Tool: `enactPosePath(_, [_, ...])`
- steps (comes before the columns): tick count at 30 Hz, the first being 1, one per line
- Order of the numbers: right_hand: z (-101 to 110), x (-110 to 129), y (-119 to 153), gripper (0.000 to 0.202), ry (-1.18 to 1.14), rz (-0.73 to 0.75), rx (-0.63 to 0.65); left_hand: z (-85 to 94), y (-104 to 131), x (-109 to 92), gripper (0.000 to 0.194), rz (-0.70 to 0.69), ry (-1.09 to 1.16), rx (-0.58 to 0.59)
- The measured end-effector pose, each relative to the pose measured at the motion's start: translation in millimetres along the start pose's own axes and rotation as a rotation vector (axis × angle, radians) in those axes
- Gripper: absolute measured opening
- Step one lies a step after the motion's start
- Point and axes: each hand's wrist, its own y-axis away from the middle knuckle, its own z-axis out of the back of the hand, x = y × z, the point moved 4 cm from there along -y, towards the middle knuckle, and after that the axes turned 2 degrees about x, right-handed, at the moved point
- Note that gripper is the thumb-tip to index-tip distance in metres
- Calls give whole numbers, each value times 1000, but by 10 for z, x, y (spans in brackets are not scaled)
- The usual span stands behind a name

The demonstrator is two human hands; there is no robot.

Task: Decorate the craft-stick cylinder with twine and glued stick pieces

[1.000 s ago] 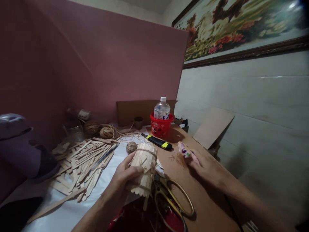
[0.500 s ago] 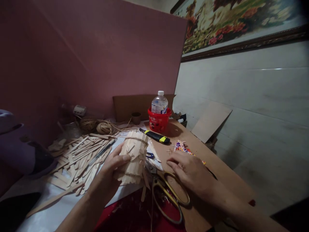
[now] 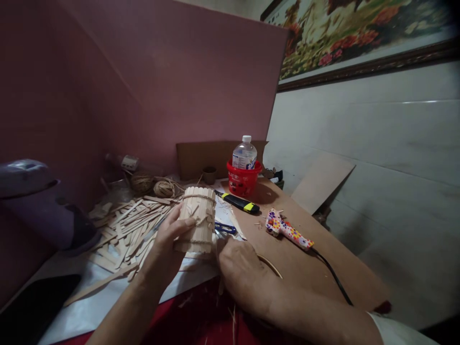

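My left hand (image 3: 174,239) is wrapped around the side of a craft-stick cup (image 3: 199,218), a round holder of pale wooden sticks with twine near its top and small wood pieces on its front. My right hand (image 3: 240,268) is curled closed just right of the cup's base. Its fingertips are hidden, so what they grip does not show. Beneath that hand, most of the gold-handled scissors (image 3: 271,264) are covered, with one handle loop peeking out. A blue-handled tool (image 3: 225,228) lies behind the hand, beside the cup.
Loose craft sticks (image 3: 125,235) are heaped at left, near twine balls (image 3: 164,188). A black-and-yellow utility knife (image 3: 240,203) lies in front of a red bucket (image 3: 244,179) with a plastic bottle (image 3: 245,154). At right is a flower-patterned glue gun (image 3: 287,231) with its cord.
My right hand has moved left from beside the glue gun to over the scissors, near the cup's base, uncovering the glue gun. My left hand still holds the cup, tilted slightly differently.
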Motion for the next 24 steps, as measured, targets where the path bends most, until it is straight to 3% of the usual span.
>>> enactPosePath(6, [91, -87, 29, 24, -159, -171, -45, -17, 21, 19, 50, -12, -31, -1])
enactPosePath(11, [310, -284, -23, 19, -430, -222, -179, -23, 29, 53, 56, 16, -16, 12])
enactPosePath(14, [504, -397, 34, 30, -531, -227, -300, -32, 34, 100, 62, 50, 5, 27])
enactPosePath(18, [775, -350, 237, 27, -665, -61, -384, -65, 45, 167, 64, 96, -22, 95])
enactPosePath(24, [928, -249, 411, 14, -410, 151, -414, -92, 44, 205, 66, 145, -33, 113])
